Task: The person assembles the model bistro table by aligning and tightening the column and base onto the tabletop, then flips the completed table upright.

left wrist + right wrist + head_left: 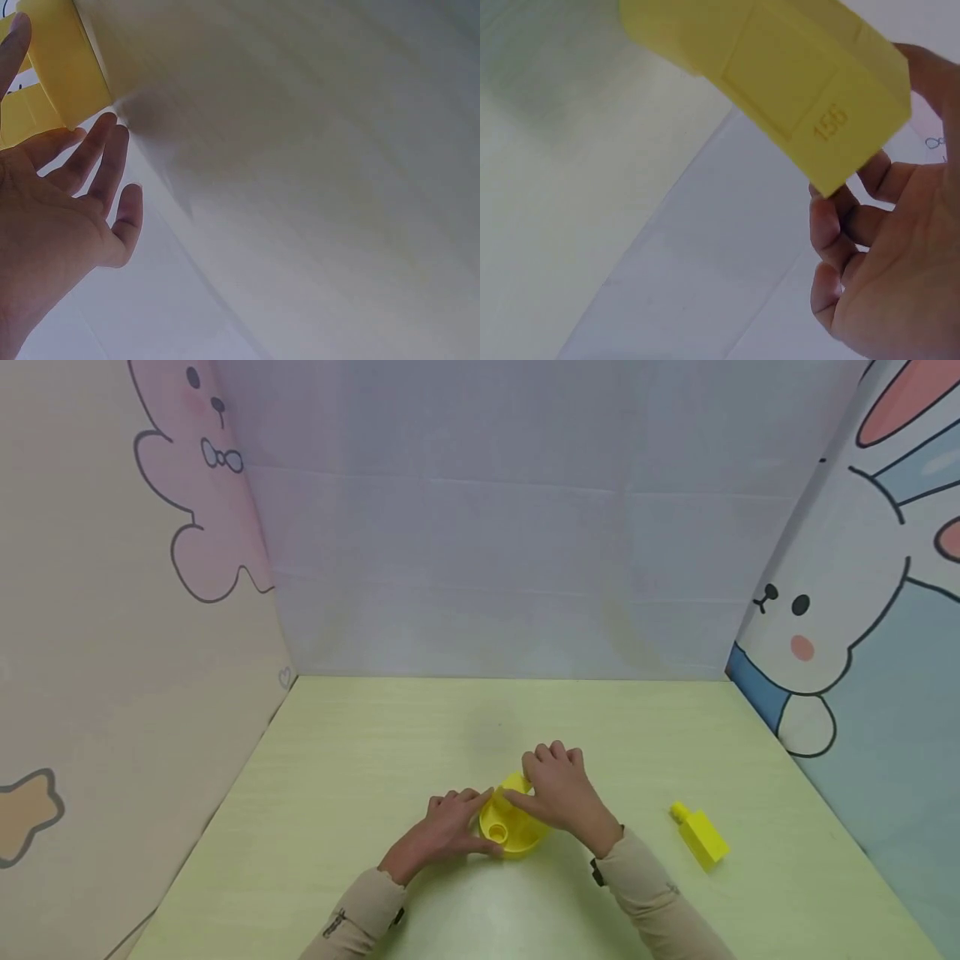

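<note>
1. Risk, I'm judging: the round yellow piece [527, 838] could be skidding or tipping if the left hand [446, 827] is bracing weakly against right-side pressure.
2. Left hand is holding that piece between thumb and fingers; right hand [566, 789] is gripping the yellow block [810, 82] marked 156. Whether they're joining, I cannot tell.
3. Round piece is sitting between both hands; a knobbed yellow piece [703, 839] is lying rightward, well apart.
</note>
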### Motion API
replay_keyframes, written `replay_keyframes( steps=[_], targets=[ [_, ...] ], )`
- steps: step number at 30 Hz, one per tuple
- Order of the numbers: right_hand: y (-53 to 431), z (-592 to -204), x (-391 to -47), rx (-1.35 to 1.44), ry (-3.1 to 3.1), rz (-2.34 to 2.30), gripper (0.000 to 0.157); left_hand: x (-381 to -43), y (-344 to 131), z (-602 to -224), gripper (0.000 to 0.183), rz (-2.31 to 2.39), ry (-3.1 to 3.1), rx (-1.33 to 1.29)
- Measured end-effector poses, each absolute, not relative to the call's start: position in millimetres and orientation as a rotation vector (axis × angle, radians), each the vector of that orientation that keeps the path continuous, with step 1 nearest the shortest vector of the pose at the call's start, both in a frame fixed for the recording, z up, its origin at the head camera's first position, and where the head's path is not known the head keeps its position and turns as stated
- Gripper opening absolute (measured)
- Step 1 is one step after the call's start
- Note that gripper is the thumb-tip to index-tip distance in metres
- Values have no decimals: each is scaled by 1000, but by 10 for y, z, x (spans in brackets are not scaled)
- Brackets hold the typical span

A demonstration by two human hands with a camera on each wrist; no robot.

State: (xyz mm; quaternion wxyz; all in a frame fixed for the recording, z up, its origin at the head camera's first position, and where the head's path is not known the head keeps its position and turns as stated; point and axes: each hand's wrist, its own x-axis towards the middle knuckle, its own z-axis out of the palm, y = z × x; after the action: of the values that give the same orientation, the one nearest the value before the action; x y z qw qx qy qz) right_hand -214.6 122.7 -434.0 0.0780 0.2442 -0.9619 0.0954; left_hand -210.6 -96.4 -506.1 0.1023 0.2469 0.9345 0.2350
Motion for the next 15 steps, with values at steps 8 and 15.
replay_keyframes(
  steps=[8,15],
  targets=[
    [1254,-4323,-2105,743,-2905,291,42,-2097,-954,-5055,95,698,2759,734],
    [1256,-4308,-2111,803,-2862,311,42,-2076,-935,-5026,95,713,2750,707]
  ],
)
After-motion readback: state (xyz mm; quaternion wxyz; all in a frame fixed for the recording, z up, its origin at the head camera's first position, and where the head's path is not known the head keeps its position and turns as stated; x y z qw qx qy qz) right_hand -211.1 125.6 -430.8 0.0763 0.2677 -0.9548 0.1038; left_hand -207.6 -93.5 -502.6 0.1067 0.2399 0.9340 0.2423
